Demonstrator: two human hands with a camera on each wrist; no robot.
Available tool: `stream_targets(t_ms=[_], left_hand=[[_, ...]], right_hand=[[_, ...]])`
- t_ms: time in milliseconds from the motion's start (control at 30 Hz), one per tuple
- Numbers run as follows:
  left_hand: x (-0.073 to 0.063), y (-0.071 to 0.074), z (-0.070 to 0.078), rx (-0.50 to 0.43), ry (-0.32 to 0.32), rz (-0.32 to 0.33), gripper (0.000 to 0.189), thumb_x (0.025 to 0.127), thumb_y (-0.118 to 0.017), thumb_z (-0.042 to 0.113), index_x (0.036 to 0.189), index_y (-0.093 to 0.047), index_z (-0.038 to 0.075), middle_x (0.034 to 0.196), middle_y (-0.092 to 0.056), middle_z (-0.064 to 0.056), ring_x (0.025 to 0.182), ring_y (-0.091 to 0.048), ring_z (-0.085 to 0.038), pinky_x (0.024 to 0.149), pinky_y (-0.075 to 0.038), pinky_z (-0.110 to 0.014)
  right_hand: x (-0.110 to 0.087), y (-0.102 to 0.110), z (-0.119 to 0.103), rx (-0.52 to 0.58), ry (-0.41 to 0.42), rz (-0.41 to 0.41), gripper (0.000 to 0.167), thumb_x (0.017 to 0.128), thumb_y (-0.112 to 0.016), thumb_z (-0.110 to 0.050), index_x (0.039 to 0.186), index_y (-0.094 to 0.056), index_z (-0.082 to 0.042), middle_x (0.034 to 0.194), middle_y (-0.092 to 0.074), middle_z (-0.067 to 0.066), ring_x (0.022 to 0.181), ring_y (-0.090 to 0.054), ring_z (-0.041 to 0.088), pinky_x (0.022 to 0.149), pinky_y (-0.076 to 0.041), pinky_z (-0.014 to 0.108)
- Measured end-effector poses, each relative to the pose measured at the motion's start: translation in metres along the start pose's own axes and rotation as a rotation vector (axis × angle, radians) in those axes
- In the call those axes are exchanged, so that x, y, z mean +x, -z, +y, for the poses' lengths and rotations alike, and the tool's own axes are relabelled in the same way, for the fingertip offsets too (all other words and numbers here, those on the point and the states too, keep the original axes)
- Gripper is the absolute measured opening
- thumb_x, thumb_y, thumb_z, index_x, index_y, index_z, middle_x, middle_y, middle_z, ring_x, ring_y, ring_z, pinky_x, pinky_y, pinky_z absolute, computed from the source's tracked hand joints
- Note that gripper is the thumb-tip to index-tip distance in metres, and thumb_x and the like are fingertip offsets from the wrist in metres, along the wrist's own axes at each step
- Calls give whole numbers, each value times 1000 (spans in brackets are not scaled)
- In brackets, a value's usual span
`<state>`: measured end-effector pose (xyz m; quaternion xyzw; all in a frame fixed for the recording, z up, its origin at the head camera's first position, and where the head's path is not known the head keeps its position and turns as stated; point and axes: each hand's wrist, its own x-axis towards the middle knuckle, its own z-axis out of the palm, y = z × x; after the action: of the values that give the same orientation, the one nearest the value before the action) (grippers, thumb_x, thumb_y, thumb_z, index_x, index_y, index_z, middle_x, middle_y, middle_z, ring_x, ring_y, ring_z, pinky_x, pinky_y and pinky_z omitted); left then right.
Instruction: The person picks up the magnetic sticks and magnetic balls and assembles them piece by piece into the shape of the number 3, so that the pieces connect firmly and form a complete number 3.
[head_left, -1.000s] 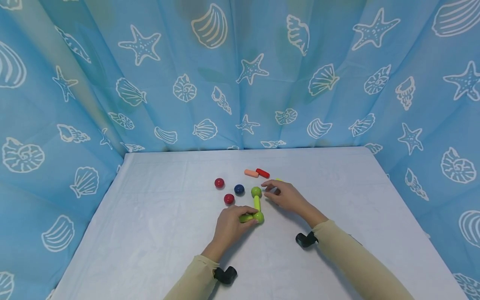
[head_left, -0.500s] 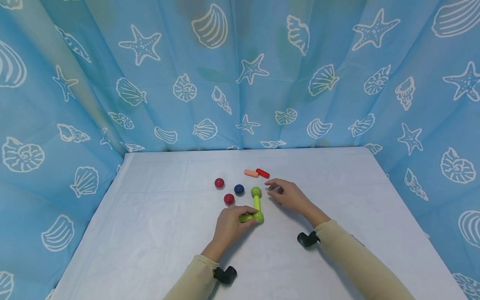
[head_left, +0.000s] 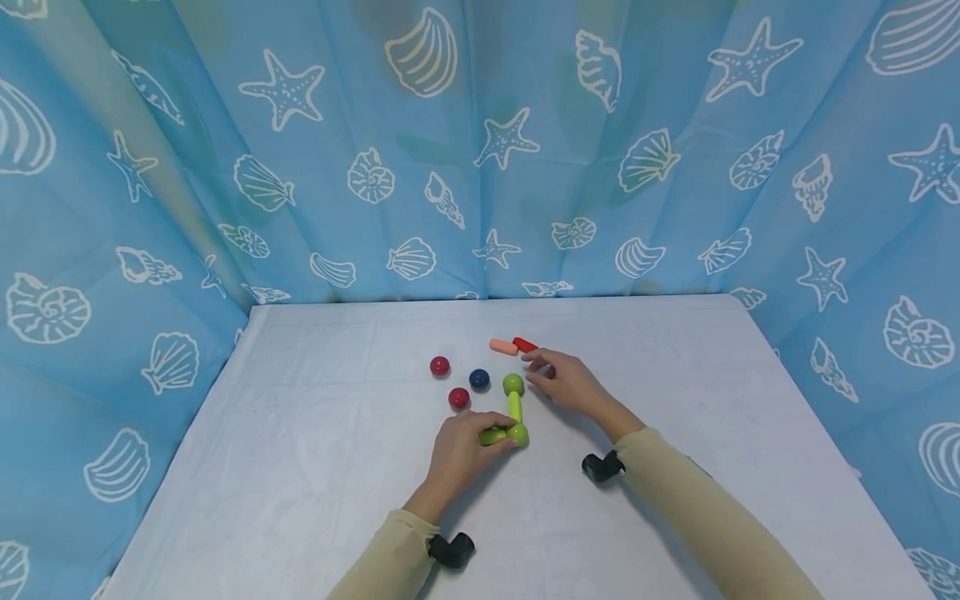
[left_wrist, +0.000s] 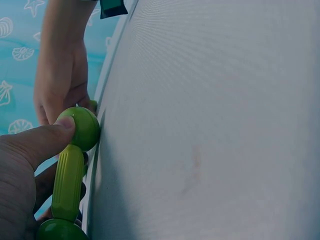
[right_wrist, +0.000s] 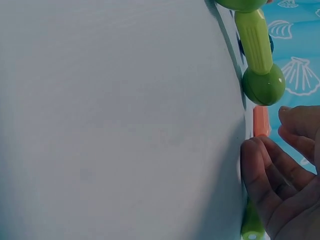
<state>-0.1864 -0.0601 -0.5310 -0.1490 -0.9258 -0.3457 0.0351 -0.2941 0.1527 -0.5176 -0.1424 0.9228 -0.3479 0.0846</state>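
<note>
Head view: green ball-and-rod piece (head_left: 515, 407) pinched by left hand (head_left: 459, 450)

It is held at its near ball (head_left: 519, 434); its far ball (head_left: 513, 383) is flanked by blue ball (head_left: 478, 379), left, and right hand (head_left: 567, 383), right, fingers loosely bent, nothing gripped.

a broad, white-cloth-covered table (head_left: 285, 433) is enclosed at the back and on both sides by a light-blue fabric curtain (head_left: 450, 275), printed with white outlined starfish (head_left: 506, 137), fan-shaped scallops (head_left: 263, 183) and coiled shells (head_left: 371, 176). soft vertical folds are seen in the curtain, and the table is lit softly, with faint creases shown along its covering.
</note>
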Motion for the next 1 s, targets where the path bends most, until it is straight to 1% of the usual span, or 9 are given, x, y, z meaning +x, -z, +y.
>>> stream_targets(t_ms=[67,200,333,467,633,733,867,933,1000], left_hand=[[0,0,0,0,6,-6,28,86,-83,33,113,-78,30,101,-75,12,85,-57,-8,73,-43,-27],[0,1,1,-8,12,-13,28,87,-82,33,114,-78,30,101,-75,12,84,-56,-8,73,-43,-27],[0,2,2,-7,15,-14,27,87,-82,34,114,-78,30,102,-75,12,85,-56,-8,74,-43,-27],[0,2,2,-5,11,-11,27,86,-83,33,113,-78,30,103,-76,11,84,-56,-8,73,-42,-26],[0,1,1,-8,6,-2,28,86,-83,32,113,-78,30,103,-76,11,84,-57,-8,73,-43,-26],[0,0,1,-8,7,-1,28,86,-83,32,113,-78,30,104,-76,12,86,-58,-8,74,-44,-26],[0,0,1,-8,7,-6,28,86,-83,32,113,-78,30,104,-76,11,86,-58,-8,74,-44,-26],[0,0,1,-12,13,-14,28,86,-83,32,113,-78,31,104,-76,12,85,-57,-7,73,-44,-26],[0,1,1,-20,12,-15,28,86,-83,32,113,-78,31,103,-76,12,84,-56,-7,73,-43,-26]], right_hand=[[4,-1,-1,0,-18,-1,38,99,-69,-25,136,-62,-18,117,-68,3,87,-62,17,69,-56,27],[11,-3,-4,-4,-27,5,39,99,-68,-25,138,-60,-19,119,-68,3,89,-62,18,70,-55,28],[16,-4,-7,-2,-22,16,39,99,-67,-24,137,-60,-18,120,-67,4,94,-61,21,74,-55,29],[20,-4,-7,1,-26,29,40,99,-67,-23,139,-59,-17,124,-66,5,102,-61,23,83,-56,34],[25,-4,-6,-13,-20,39,44,100,-66,-24,143,-56,-19,133,-64,5,111,-60,25,97,-51,42],[29,-4,-8,7,-24,35,45,101,-65,-22,145,-55,-17,142,-60,6,123,-58,27,103,-48,45],[33,-5,-11,14,-29,29,46,101,-63,-20,146,-55,-16,151,-52,7,138,-48,29,110,-41,48],[36,-5,-12,4,-34,30,45,101,-63,-20,145,-56,-15,151,-52,8,137,-49,29,110,-42,48],[39,-6,-14,-2,-40,29,44,101,-64,-19,144,-57,-16,148,-55,9,133,-53,29,108,-43,47]])
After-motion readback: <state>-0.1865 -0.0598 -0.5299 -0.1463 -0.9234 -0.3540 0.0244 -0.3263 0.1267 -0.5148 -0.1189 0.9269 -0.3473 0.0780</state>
